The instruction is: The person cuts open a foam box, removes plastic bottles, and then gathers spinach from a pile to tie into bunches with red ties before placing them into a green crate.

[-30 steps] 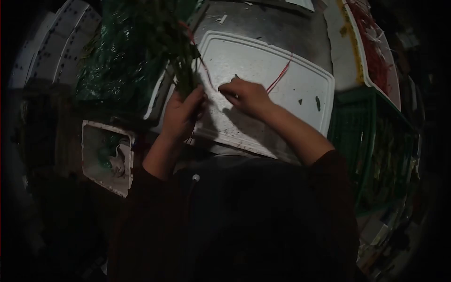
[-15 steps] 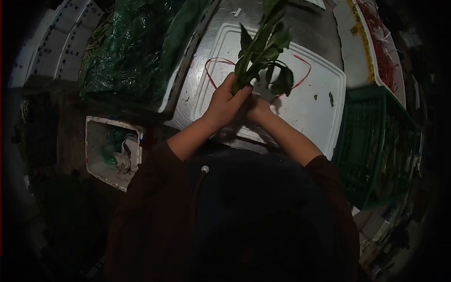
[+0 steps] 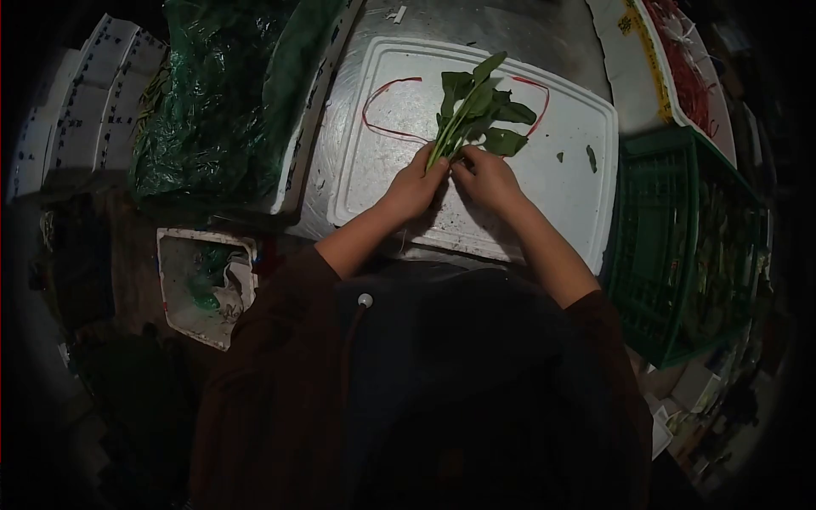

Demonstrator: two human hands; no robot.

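A bunch of leafy greens [image 3: 476, 100] lies low over a white foam lid [image 3: 561, 204], leaves pointing away from me and stems toward me. My left hand [image 3: 415, 185] is closed round the stems from the left. From the right, my right hand [image 3: 489, 178] curls its fingers in at the stem bases, against the bunch; its fingertips are partly hidden. Beneath the greens runs a thin red tie [image 3: 365, 109], its two ends curving out on either side on the lid.
On the left stands a foam box lined with green plastic film [image 3: 229, 102]. Below it is a small white bin [image 3: 170, 289] with scraps. A green crate [image 3: 654, 246] and a white box of red ties [image 3: 693, 72] are at right. Leaf bits [image 3: 591, 157] dot the lid.
The greens have come down from a raised, upright hold to lie low over the lid across the red tie. My right hand has shifted right and its fingers now show beside the stems.
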